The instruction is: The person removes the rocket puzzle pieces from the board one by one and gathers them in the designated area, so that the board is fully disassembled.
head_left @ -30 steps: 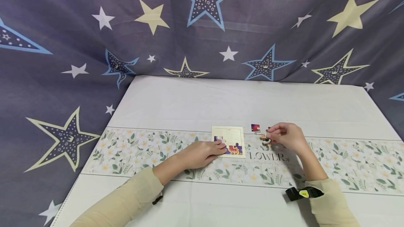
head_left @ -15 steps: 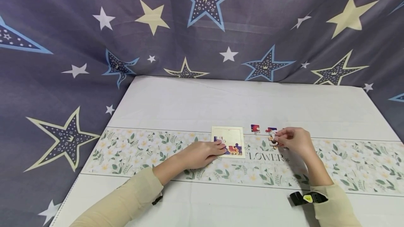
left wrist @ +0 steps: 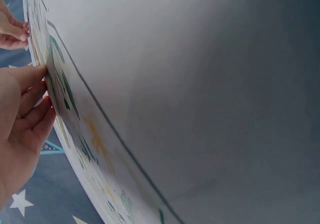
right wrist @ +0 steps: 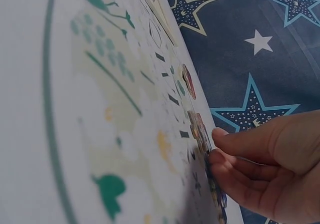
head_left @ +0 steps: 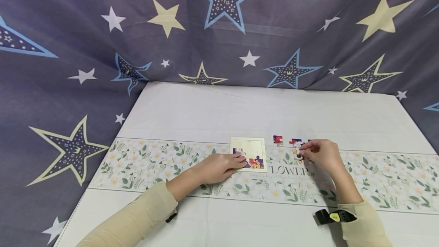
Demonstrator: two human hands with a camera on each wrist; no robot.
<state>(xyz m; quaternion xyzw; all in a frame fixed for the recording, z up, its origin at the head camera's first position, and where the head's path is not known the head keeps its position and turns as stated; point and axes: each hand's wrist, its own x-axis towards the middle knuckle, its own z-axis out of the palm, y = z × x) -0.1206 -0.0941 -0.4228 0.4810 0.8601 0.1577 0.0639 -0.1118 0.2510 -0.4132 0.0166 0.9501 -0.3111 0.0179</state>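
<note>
A cream jigsaw tray [head_left: 248, 144], with several dark purple and orange pieces fitted along its lower part, lies mid-table in the head view. My left hand [head_left: 221, 167] rests its fingers on the tray's lower left; the left wrist view shows that hand [left wrist: 25, 119] from the side. To the right, my right hand [head_left: 322, 153] pinches a jigsaw piece [head_left: 297, 157] with a brown-and-white picture, low over the cloth. Seen in the right wrist view, thumb and fingertips of the right hand [right wrist: 275, 159] meet beside overlapping jigsaw pieces [right wrist: 201, 131].
A loose red jigsaw piece [head_left: 277, 139] lies right of the tray, and a red-and-purple one [head_left: 294, 141] sits just beyond my right fingertips. A floral band [head_left: 151, 167] crosses the white tablecloth [head_left: 205, 106]. A star-patterned curtain [head_left: 219, 45] stands behind.
My right hand has shifted a little right, moving the brown-and-white jigsaw piece along and uncovering the red-and-purple piece. The last half second shows almost no motion. My left hand has stayed put.
</note>
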